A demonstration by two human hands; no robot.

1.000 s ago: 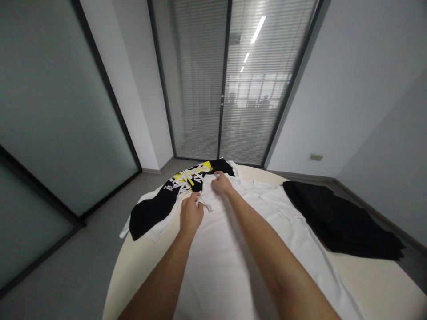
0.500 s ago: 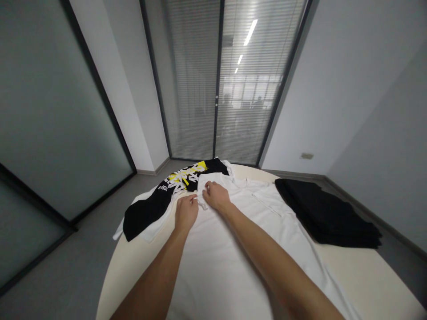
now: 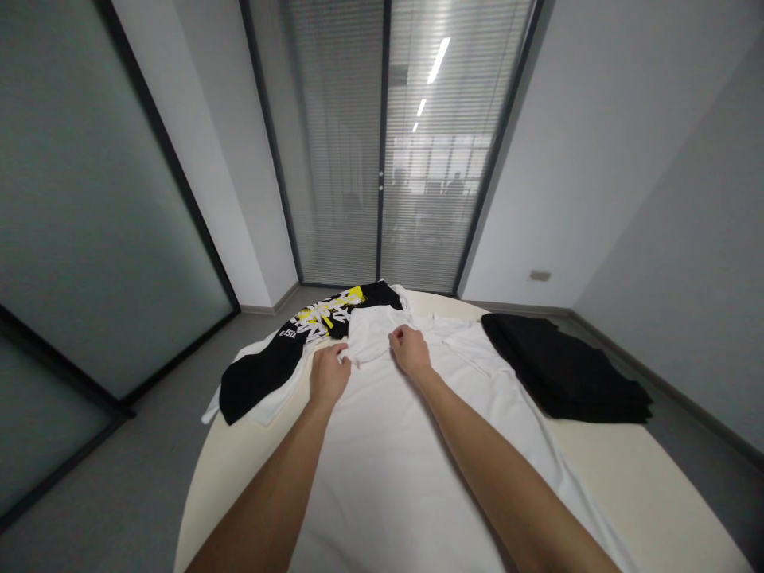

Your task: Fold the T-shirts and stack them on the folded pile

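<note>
A white shirt [image 3: 382,454] lies spread over the table, its sleeve and collar end away from me. My left hand [image 3: 329,374] is closed on the shirt's edge at the far left, by the sleeve. To its right, my right hand [image 3: 411,350] has its fingers pinched together on the white fabric near the inner end of the sleeve. Just beyond my left hand lies a black garment [image 3: 263,382] with a white and yellow print, with white cloth showing from under it.
A stack of folded black cloth [image 3: 561,370] sits at the right side of the cream table [image 3: 645,477]. Beyond the table stand a glass partition with blinds [image 3: 442,215] and grey-white walls.
My right hand has moved to the right, away from my left hand, along the white fabric. The sleeve part between them now shows flatter. The view has shifted slightly.
</note>
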